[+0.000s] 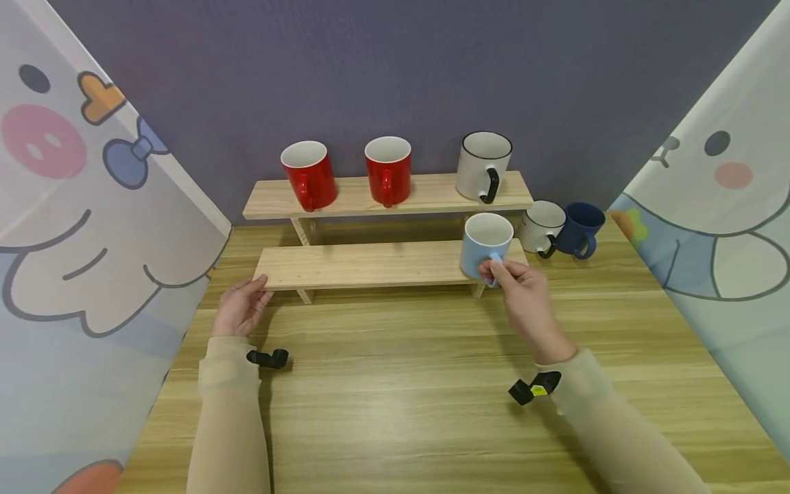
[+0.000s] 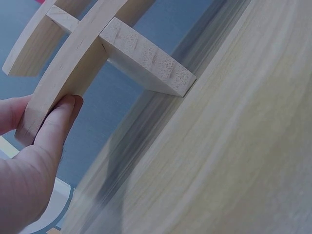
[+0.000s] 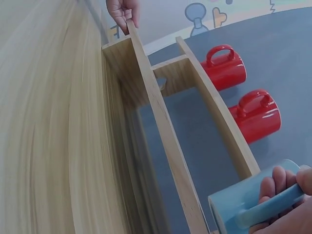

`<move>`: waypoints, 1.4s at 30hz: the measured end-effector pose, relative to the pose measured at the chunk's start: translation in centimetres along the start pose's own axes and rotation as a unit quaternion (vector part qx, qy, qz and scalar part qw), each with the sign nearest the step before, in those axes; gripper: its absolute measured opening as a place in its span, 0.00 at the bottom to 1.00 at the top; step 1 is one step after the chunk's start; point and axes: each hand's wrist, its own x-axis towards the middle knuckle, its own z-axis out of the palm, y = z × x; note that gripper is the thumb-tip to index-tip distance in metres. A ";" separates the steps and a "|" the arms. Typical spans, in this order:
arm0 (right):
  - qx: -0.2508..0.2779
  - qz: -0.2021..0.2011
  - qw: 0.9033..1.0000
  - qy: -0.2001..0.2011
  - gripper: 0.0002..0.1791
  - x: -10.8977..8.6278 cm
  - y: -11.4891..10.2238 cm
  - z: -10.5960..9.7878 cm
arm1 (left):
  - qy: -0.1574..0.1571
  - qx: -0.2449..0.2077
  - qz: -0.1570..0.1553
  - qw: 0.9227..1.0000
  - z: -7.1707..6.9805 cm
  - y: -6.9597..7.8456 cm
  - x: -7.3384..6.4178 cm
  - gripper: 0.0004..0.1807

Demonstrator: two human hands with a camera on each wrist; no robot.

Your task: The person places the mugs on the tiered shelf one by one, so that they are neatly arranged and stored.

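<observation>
My right hand [image 1: 529, 302] grips the handle of a light blue mug [image 1: 476, 252], fingers curled through it in the right wrist view. The mug is upright, its base at the right end of the lower board of a two-tier wooden shelf [image 1: 364, 264]. At that board's left end my left hand [image 1: 239, 307] pinches the corner, thumb above and fingers below; the left wrist view shows the grip on the wood [image 2: 63, 73]. Two red mugs [image 1: 316, 184] [image 1: 395, 180] and a white mug [image 1: 474, 171] with black rim and handle stand on the upper board.
Right of the shelf, a white ribbed mug [image 1: 535, 226] with black handle and a dark blue mug [image 1: 574, 230] stand on the wood-grain table [image 1: 370, 384]. A grey-blue wall [image 1: 395, 68] rises close behind the shelf. Cartoon-printed panels [image 1: 716, 254] flank both sides.
</observation>
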 end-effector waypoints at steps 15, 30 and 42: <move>0.020 -0.008 1.000 0.023 0.19 0.7 1.2 0.5 | -0.014 -0.001 -0.004 1.000 0.0 0.1 0.0 0.04; 0.019 0.013 1.000 -0.014 0.20 1.6 2.0 -0.4 | -0.008 -0.010 -0.001 1.000 0.0 0.1 0.0 0.04; 0.005 0.010 1.000 -0.024 0.21 1.6 1.8 -0.6 | -0.012 -0.008 -0.003 1.000 0.0 0.1 -0.1 0.05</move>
